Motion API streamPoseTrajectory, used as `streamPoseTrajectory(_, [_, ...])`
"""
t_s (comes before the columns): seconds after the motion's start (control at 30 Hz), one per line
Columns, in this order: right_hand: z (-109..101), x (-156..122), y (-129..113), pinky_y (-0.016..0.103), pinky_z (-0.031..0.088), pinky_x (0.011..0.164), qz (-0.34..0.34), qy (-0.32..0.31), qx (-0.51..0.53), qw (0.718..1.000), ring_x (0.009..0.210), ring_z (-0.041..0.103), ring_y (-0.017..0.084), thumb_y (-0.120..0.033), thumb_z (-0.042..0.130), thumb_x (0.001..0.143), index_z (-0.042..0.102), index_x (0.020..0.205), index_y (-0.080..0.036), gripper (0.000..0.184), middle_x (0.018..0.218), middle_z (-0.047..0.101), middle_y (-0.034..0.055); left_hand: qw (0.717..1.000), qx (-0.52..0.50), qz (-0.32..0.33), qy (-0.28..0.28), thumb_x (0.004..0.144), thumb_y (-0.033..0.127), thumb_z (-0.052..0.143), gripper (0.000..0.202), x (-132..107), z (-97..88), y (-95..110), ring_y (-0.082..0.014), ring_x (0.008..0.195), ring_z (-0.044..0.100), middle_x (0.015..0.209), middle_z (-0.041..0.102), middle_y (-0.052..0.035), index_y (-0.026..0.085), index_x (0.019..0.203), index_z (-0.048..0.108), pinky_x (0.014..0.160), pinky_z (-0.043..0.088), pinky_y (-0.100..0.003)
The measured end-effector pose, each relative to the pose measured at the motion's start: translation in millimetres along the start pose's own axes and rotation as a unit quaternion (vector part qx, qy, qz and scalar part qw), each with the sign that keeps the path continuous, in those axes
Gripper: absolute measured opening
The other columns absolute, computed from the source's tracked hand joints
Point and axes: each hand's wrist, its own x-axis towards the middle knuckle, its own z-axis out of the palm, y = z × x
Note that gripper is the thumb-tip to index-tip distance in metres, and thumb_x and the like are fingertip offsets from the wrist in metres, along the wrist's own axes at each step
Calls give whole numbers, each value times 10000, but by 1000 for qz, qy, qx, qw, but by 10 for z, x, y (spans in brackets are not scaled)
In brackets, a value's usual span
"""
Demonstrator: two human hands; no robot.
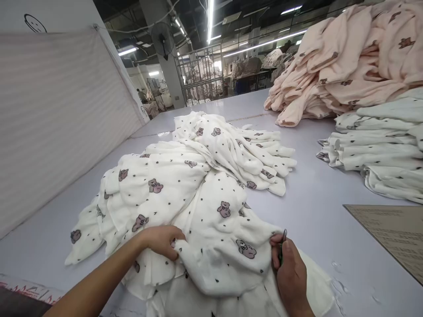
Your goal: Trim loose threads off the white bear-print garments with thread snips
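Cloth (224, 264) pinched beside a small tool (282, 246)

Far left: pale curtain (66, 127) at the edge of the counter (317, 198), apart from the heap.

Middle: white bear-print cloth, loosely heaped on the counter, near end between both hands. Cannot tell whether one piece or several; if layers are tangled, a pull could drag the lot.

Left grip (163, 241): closed on a fold. Soft, bulky stuff; a slack pinch would probably let it slip.

Right grip (292, 269): closed round the tool, likely snips, cloth edge at the fingertips. Main hazard: a turn of the wrist might nick fabric or finger, the tip being so close to both.

Farther right: pink pile (350, 66), tall; a slump could bury part of the white pile (386, 145) beside it.
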Motion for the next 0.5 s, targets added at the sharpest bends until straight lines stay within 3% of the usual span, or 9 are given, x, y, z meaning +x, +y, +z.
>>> streamPoseTrajectory(0.1, [-37,1,-75,256,436,509,35,25,-10,999,446,470,75,-509,337,949,569,905,-161,420,630,522,-58,1000,18,-5,-24,503,449,789,397,9,32,196,-249,802,619,859,688,-35,212,813,717,723,467,-274])
streamPoseTrajectory(0.17, [-91,49,-118,268,455,534,65,42,-42,996,521,527,89,-499,358,945,558,1020,-162,399,754,580,-20,999,29,18,-13,563,525,756,482,44,42,406,-264,883,603,946,674,-58,220,931,700,793,451,-292])
streamPoseTrajectory(0.3, [-203,239,-158,419,481,785,102,-11,-126,987,940,606,216,-439,594,837,505,1235,-194,476,1184,578,84,989,67,100,91,751,562,603,565,361,170,765,-259,1100,522,1199,571,-85,259,1223,533,945,399,-339])
streamPoseTrajectory(0.4, [-267,267,-231,411,496,802,94,-112,-154,977,918,640,253,-481,620,773,646,1065,-216,394,1053,686,61,974,118,77,177,719,518,655,795,690,319,836,-360,1301,296,1392,368,-201,168,1367,355,1061,215,-535])
streamPoseTrajectory(0.5, [-321,43,-416,332,552,683,66,-171,-162,970,815,684,278,-543,620,715,716,874,-248,349,891,745,40,974,113,130,145,586,491,751,1017,798,499,856,-397,1341,204,1473,241,-202,184,1418,254,1063,148,-597])
